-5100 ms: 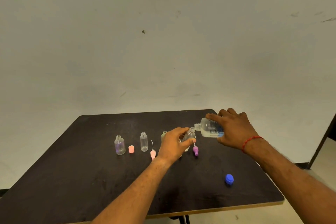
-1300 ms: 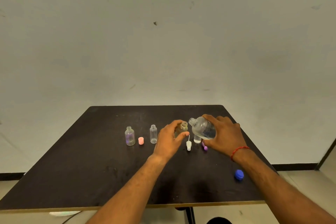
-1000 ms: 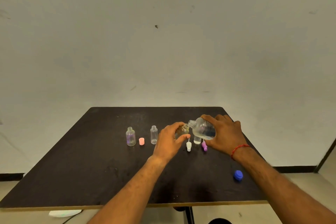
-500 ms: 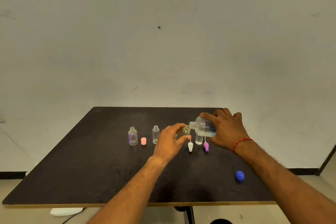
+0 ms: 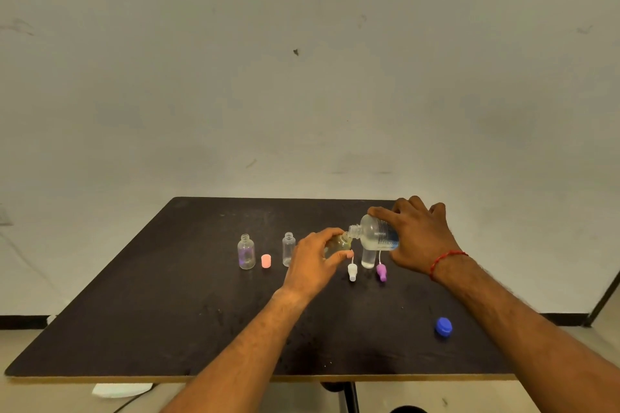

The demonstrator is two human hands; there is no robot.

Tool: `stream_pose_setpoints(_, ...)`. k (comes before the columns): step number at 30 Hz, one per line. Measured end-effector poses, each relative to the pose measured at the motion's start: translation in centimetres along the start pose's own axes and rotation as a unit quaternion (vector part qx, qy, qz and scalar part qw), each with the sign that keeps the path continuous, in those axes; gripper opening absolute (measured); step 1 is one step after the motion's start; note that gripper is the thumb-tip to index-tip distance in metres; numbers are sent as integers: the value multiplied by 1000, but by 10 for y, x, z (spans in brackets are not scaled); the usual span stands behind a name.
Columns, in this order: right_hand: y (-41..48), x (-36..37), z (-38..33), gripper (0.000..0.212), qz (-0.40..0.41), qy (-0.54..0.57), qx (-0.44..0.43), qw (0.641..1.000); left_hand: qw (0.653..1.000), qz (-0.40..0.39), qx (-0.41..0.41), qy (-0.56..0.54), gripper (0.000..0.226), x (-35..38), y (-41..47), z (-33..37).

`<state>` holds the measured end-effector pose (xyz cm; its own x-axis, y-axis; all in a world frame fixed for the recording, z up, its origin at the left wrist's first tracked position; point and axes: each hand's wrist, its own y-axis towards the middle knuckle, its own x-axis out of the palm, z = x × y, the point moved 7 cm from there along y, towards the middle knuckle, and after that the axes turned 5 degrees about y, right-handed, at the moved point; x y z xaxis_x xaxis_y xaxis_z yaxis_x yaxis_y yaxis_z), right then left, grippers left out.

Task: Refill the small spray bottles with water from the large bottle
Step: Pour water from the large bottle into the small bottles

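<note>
Our right hand (image 5: 417, 236) grips the tilted large bottle (image 5: 377, 236), its mouth at the small yellowish bottle (image 5: 339, 244) pinched in our left hand's (image 5: 313, 263) fingers.

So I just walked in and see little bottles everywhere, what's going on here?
A person is refilling small spray bottles. The right hand holds the large bottle tipped over, its mouth at the neck of a yellowish bottle gripped by the left hand. A purple-tinted bottle and a clear bottle stand uncapped to the left. A white spray top, a purple spray top and a blue cap sit on the table. Whether water is flowing is too small to tell.
</note>
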<state>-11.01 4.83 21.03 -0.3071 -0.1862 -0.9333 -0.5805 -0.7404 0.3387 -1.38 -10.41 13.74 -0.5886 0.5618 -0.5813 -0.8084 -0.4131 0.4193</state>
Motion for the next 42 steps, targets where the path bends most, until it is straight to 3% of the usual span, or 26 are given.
stream_pose_setpoints(42,2,-7,-5,80,-2,-21,-9,1000,1000,6,3,-6,43,1,1,-4)
